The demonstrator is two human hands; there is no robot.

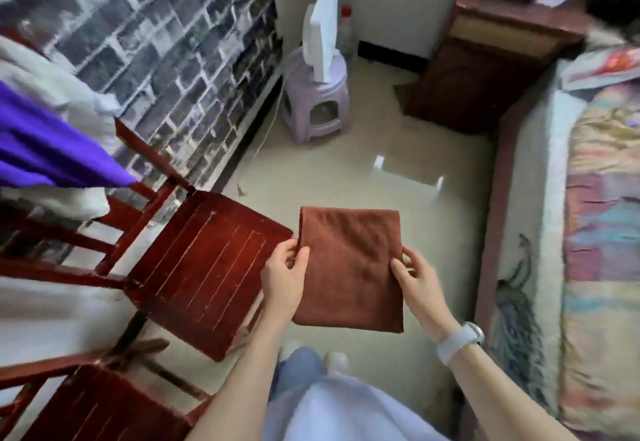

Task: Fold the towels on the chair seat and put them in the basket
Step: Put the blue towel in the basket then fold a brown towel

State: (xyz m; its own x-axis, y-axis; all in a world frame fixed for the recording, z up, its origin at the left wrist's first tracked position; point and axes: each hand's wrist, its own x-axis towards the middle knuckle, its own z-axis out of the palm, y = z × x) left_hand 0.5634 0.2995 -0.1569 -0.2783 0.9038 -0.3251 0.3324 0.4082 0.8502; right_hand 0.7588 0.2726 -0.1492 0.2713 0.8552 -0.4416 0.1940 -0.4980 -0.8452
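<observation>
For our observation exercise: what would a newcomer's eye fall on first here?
First, the folded brown towel at centre, held above the floor by the left hand and the right hand. Next, the red wooden chair to its left, and purple cloth at far left.

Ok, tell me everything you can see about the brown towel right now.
The brown towel is a rust-brown, soft, napped cloth, folded into a flat, neat rectangle with a folded edge at its far end. It is held in the air above the pale floor, just right of the red wooden chair seat, not resting on it. The left hand pinches its left edge, thumb on top; the right hand pinches its right edge the same way. No basket is in view.
</observation>
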